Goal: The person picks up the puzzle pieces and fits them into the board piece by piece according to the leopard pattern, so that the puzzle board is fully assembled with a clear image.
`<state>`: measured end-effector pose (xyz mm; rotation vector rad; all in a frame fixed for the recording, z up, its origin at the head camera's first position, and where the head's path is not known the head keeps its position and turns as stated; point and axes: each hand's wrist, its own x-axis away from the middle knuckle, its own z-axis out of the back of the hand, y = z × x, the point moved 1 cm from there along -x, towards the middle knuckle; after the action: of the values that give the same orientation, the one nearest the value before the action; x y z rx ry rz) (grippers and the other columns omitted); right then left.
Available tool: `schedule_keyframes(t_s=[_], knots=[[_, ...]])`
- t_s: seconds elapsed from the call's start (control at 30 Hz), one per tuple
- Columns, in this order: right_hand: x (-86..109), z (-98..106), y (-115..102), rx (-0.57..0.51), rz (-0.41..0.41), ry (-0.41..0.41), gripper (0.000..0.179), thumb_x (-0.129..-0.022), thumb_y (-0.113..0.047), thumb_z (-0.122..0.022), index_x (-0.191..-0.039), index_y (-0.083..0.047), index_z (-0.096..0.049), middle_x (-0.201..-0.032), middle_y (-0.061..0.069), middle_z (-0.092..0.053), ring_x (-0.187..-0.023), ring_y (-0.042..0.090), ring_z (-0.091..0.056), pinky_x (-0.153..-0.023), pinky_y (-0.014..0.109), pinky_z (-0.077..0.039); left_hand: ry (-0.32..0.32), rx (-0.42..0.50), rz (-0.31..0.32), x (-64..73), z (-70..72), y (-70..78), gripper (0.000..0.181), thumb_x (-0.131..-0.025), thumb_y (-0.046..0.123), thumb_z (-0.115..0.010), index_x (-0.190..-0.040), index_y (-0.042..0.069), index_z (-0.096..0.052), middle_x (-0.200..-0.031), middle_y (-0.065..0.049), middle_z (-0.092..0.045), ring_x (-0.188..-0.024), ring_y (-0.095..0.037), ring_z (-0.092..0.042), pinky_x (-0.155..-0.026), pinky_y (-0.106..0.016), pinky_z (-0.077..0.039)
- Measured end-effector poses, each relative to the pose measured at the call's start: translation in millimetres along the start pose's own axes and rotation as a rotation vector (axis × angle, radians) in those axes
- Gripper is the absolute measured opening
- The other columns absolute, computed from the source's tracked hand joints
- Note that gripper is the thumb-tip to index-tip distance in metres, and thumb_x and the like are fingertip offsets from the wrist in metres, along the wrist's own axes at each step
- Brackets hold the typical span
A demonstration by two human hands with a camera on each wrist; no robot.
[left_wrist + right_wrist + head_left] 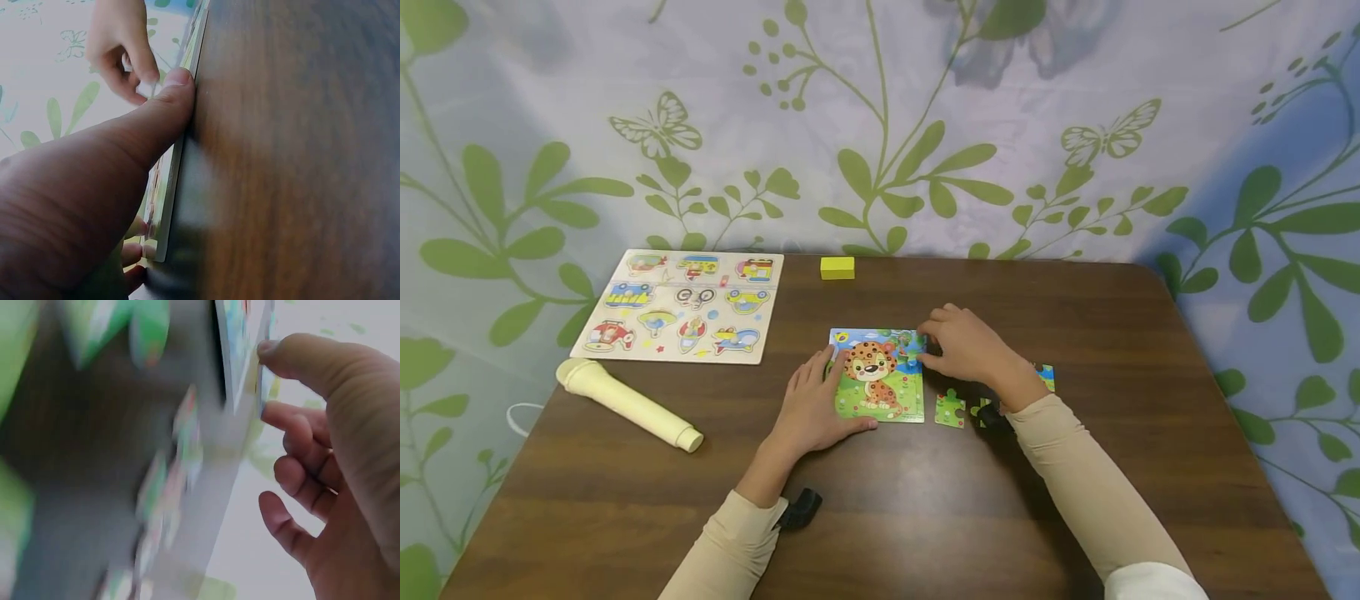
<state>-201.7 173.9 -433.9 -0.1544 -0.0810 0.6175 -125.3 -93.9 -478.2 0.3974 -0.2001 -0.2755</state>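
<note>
A square jigsaw puzzle [880,392] with a spotted leopard cub lies flat on the table. My left hand [811,408] rests along its left side, fingers stretched over the edge and the thumb [178,80] at the bottom edge. At the puzzle's upper right, my right hand [966,343] pinches a thin puzzle piece [260,394] between thumb and index finger, its other fingers loosely bent. The piece is held on edge, close over the picture. Just right of the puzzle lies a loose green piece [951,410], with more loose pieces partly hidden under the right forearm.
A wooden board [688,312] of vehicle shapes lies at the back left, with a cream toy microphone [628,406] in front of it. A yellow block [837,267] sits near the table's [925,517] back edge. Behind hangs a leaf-patterned cloth [880,125].
</note>
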Motion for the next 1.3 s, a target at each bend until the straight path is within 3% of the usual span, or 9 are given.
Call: schedule_keyframes(t_s=[0.2, 0.47, 0.8, 0.9, 1.03, 1.13, 1.3], knots=[[-11.3, -7, -18, 0.081, -0.022, -0.046, 0.040, -0.094, -0.040, -0.073, -0.124, -0.013, -0.073, -0.116, 0.006, -0.067, -0.106, 0.027, -0.057, -0.092, 0.050, -0.050, -0.022, 0.000, 0.011, 0.1, 1.9, 2.5, 0.120, -0.076, 0.073, -0.075, -0.164, 0.011, -0.023, -0.171, -0.015, -0.016, -0.157, -0.037, -0.018, -0.126, -0.058, -0.020], [-14.6, -7, -25, 0.080, -0.056, -0.040, 0.046, -0.093, -0.044, -0.074, -0.127, -0.014, -0.072, -0.118, 0.006, -0.067, -0.108, 0.028, -0.058, -0.097, 0.054, -0.050, -0.025, 0.006, 0.017, 0.1, 3.7, 1.7, 0.120, -0.076, 0.073, -0.075, -0.164, 0.011, -0.022, -0.171, -0.014, -0.014, -0.158, -0.037, -0.018, -0.126, -0.058, -0.019], [-18.0, -14, -29, 0.040, -0.090, -0.048, 0.038, -0.096, -0.039, -0.071, -0.126, -0.016, -0.073, -0.119, 0.005, -0.068, -0.112, 0.028, -0.060, -0.105, 0.059, -0.047, -0.007, 0.010, 0.001, 1.8, 4.8, 4.5, 0.119, -0.076, 0.072, -0.076, -0.164, 0.011, -0.023, -0.171, -0.015, -0.016, -0.157, -0.039, -0.020, -0.125, -0.059, -0.021], [-9.3, -8, -19, -0.031, -0.105, -0.026, 0.037, -0.095, -0.039, -0.072, -0.124, -0.015, -0.074, -0.107, 0.004, -0.067, -0.099, 0.025, -0.059, -0.091, 0.047, -0.051, -0.006, 0.013, 0.002, 2.3, 4.9, 6.6, 0.119, -0.076, 0.071, -0.076, -0.164, 0.011, -0.023, -0.171, -0.015, -0.016, -0.157, -0.039, -0.020, -0.125, -0.059, -0.021], [18.0, 3, 11, -0.161, -0.180, -0.016, 0.040, -0.093, -0.035, -0.076, -0.124, -0.011, -0.074, -0.090, 0.001, -0.059, -0.084, 0.019, -0.050, -0.073, 0.036, -0.041, -0.011, 0.019, 0.001, 2.4, 2.3, 8.3, 0.119, -0.076, 0.072, -0.076, -0.164, 0.011, -0.024, -0.171, -0.015, -0.017, -0.156, -0.039, -0.021, -0.125, -0.058, -0.021], [40.9, 6, 29, -0.205, -0.249, -0.054, 0.045, -0.090, -0.035, -0.080, -0.127, -0.010, -0.072, -0.089, 0.002, -0.057, -0.081, 0.018, -0.050, -0.071, 0.035, -0.042, -0.017, 0.014, 0.003, 1.7, -0.3, 6.2, 0.120, -0.076, 0.072, -0.076, -0.164, 0.010, -0.022, -0.171, -0.015, -0.016, -0.156, -0.039, -0.020, -0.126, -0.058, -0.020], [59.8, -2, 39, -0.162, -0.273, -0.110, 0.046, -0.088, -0.038, -0.080, -0.125, -0.011, -0.073, -0.090, 0.001, -0.059, -0.081, 0.018, -0.051, -0.069, 0.034, -0.044, -0.016, 0.027, 0.019, 0.0, -0.9, 2.7, 0.123, -0.075, 0.071, -0.078, -0.164, 0.009, -0.019, -0.171, -0.015, -0.016, -0.157, -0.038, -0.019, -0.126, -0.058, -0.018]])
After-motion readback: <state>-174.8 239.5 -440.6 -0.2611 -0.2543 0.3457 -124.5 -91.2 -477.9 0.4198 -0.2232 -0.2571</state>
